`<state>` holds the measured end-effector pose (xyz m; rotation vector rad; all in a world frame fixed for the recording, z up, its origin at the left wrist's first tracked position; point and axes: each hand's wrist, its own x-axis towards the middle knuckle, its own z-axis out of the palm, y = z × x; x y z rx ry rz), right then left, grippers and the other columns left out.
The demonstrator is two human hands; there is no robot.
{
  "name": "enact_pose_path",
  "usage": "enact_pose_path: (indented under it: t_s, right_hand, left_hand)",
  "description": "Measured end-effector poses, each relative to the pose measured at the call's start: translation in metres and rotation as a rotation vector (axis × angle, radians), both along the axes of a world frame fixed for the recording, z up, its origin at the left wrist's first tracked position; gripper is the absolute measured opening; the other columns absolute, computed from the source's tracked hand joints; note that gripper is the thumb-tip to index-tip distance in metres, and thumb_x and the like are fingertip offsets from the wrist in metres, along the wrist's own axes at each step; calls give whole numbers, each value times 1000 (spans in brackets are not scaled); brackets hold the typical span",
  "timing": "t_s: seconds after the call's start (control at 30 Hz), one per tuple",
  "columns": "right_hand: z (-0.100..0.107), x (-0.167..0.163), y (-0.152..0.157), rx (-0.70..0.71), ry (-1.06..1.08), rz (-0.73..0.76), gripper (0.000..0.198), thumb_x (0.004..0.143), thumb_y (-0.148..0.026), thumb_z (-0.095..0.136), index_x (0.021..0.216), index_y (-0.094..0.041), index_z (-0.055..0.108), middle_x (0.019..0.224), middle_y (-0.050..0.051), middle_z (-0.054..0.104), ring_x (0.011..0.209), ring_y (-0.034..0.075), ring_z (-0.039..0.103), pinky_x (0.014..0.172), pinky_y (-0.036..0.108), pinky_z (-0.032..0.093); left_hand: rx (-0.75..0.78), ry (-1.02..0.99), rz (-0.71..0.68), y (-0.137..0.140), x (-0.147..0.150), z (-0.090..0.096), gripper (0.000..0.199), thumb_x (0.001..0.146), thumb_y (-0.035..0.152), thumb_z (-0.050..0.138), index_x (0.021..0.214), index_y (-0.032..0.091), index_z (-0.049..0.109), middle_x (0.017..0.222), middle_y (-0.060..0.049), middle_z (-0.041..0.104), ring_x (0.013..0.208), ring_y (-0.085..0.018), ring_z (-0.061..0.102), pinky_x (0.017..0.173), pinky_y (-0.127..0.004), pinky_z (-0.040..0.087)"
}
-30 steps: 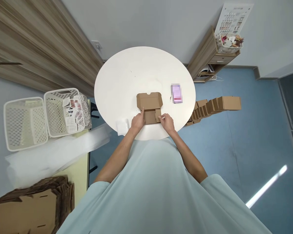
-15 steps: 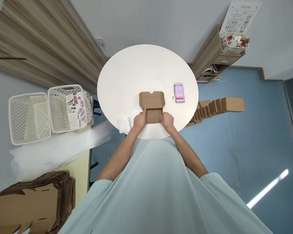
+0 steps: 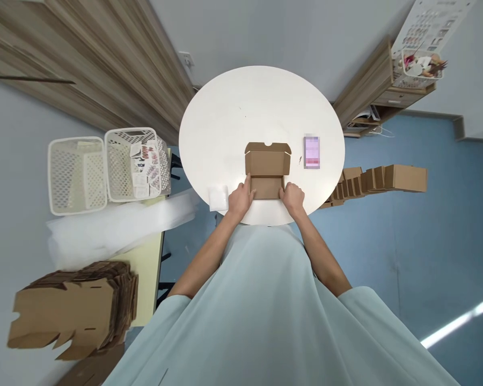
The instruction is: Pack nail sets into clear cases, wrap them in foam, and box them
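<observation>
A brown cardboard box (image 3: 267, 187) stands on the white oval table (image 3: 261, 96), with its lid raised on the far side. My left hand (image 3: 240, 200) grips the box's left wall, the thumb over the near left corner. At the right wall, my right hand (image 3: 293, 198) is closed on the near right corner. Inside the box only bare cardboard shows. To the right lies a pink and purple pack (image 3: 312, 153), its print blurred. A small white packet (image 3: 218, 198) lies left of my left hand, near the table's edge.
On the left side table are white perforated baskets (image 3: 77, 210), one holding printed cards, a white plastic sheet stack (image 3: 116, 230) and flattened cardboard boxes (image 3: 64, 311). A row of cardboard boxes (image 3: 406, 178) stands at right. Beyond it is a wooden cabinet (image 3: 380, 80).
The view has shifted, so everything sits further right in the picture. The box's lid stands more upright, with its front flap bent. Both hands stay on the box's sides.
</observation>
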<state>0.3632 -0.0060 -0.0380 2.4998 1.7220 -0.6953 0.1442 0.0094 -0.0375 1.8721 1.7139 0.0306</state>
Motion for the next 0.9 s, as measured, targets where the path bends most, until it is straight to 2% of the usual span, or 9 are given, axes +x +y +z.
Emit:
enact_pose_path:
  t_s: [0.07, 0.17, 0.23, 0.3, 0.47, 0.67, 0.8, 0.9]
  right_hand:
    - [4, 5, -8, 48, 21, -37, 32, 107, -46, 58, 104, -16, 66, 104, 23, 73, 98, 36, 72, 83, 41, 50]
    - [13, 9, -22, 84, 74, -82, 35, 108, -51, 55, 101, -18, 65, 101, 18, 73, 93, 33, 71, 81, 40, 49]
    - [18, 8, -31, 75, 96, -100, 33, 108, -49, 55, 101, -19, 65, 98, 15, 73, 90, 31, 70, 79, 38, 47]
    - [22, 6, -37, 67, 110, -111, 30, 108, -48, 56, 99, -20, 65, 97, 13, 74, 86, 29, 69, 76, 37, 46]
    - [25, 2, -41, 77, 151, -117, 28, 107, -45, 57, 94, -21, 64, 92, 11, 74, 79, 27, 67, 73, 35, 44]
    - [37, -4, -37, 51, 170, -105, 27, 107, -42, 57, 90, -22, 64, 95, 10, 74, 82, 27, 69, 73, 35, 45]
    - [43, -7, -36, 100, 278, -44, 23, 106, -36, 57, 93, -21, 68, 100, 10, 76, 85, 27, 71, 77, 37, 50]
    - [49, -9, -35, 179, 477, 21, 19, 103, -35, 62, 110, -21, 73, 111, 11, 78, 98, 27, 74, 88, 39, 56]
  left_hand:
    - [68, -10, 140, -13, -23, 2, 57, 110, 42, 50, 161, 19, 38, 128, -17, 65, 113, -33, 68, 93, -39, 53]
    - [145, 51, 379, -28, -63, -2, 50, 104, 40, 63, 144, 15, 48, 135, -20, 61, 126, -35, 62, 103, -44, 52]
    - [125, 110, 483, -33, -85, -7, 50, 96, 43, 75, 133, 15, 53, 134, -22, 60, 130, -37, 58, 108, -46, 50]
    - [70, 128, 530, -34, -99, -12, 50, 90, 47, 81, 121, 17, 56, 127, -21, 62, 129, -39, 58, 109, -48, 49]
    - [-27, 56, 588, -29, -106, -19, 48, 86, 51, 84, 107, 21, 53, 110, -14, 65, 113, -36, 62, 97, -48, 52]
    - [54, 25, 562, -23, -89, -15, 46, 86, 34, 82, 113, 23, 47, 123, -12, 59, 117, -31, 63, 95, -43, 55]
    - [48, -47, 462, -21, -78, -2, 37, 91, 25, 72, 118, 26, 47, 125, -7, 65, 118, -27, 66, 98, -40, 54]
    - [19, -193, 372, -21, -74, 16, 36, 92, 27, 71, 121, 27, 50, 125, -4, 69, 110, -25, 70, 95, -37, 54]
